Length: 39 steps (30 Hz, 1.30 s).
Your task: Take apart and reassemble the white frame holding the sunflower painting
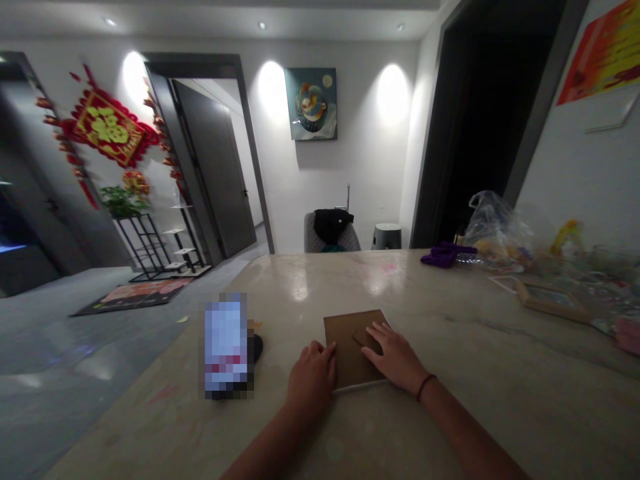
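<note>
A flat, nearly square brown panel (347,363) with a thin white edge lies on the table in front of me. It looks like the back of a picture frame, and a short dark line or slit shows near its middle. At its left edge is my left hand (313,373), fingers curled and closed against the rim. My right hand (395,357) rests on the panel's right side with its fingers spread, and a dark red cord circles that wrist. Whatever lies under the panel is hidden.
Left of my hands stands a phone (226,343) with a blurred screen on a dark stand. Along the table's right side are a wooden frame (553,300), a purple cloth (445,254), and a clear plastic bag (500,233). A chair (313,233) stands beyond the far edge.
</note>
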{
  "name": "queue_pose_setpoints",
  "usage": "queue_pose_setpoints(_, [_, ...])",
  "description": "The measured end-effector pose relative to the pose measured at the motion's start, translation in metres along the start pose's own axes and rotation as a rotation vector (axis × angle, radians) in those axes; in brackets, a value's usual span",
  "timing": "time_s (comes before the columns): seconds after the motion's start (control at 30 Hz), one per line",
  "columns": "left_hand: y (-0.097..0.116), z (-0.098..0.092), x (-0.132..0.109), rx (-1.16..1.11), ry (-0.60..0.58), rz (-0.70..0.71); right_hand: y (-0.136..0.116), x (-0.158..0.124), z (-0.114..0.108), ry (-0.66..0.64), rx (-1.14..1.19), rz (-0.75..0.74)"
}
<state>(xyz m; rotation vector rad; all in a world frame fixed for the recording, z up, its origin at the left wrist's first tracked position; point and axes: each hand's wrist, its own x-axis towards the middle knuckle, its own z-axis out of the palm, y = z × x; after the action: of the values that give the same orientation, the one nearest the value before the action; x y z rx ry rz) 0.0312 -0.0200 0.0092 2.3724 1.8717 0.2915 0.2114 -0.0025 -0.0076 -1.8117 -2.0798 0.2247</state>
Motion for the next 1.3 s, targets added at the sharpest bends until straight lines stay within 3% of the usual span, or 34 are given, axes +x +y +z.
queue_pose_setpoints(0.17, [-0.003,0.004,-0.003,-0.038,0.035,0.05,0.003,-0.001,0.008,-0.048,-0.074,0.01])
queue_pose_setpoints(0.37, [0.004,0.003,-0.01,0.004,-0.094,0.074,-0.001,0.002,0.013,-0.092,-0.103,0.059])
queue_pose_setpoints(0.47, [0.007,0.003,-0.012,0.022,-0.104,0.062,-0.001,0.002,0.011,-0.082,-0.067,0.063])
queue_pose_setpoints(0.83, [-0.018,-0.003,0.004,0.028,0.047,0.014,0.004,-0.02,-0.035,-0.06,0.051,-0.01])
queue_pose_setpoints(1.13, [-0.026,0.001,0.014,0.078,0.071,-0.04,0.001,-0.01,-0.001,0.029,-0.092,-0.015])
queue_pose_setpoints(1.3, [-0.032,-0.006,0.012,0.051,0.115,-0.06,0.008,-0.007,0.008,0.048,-0.052,-0.039])
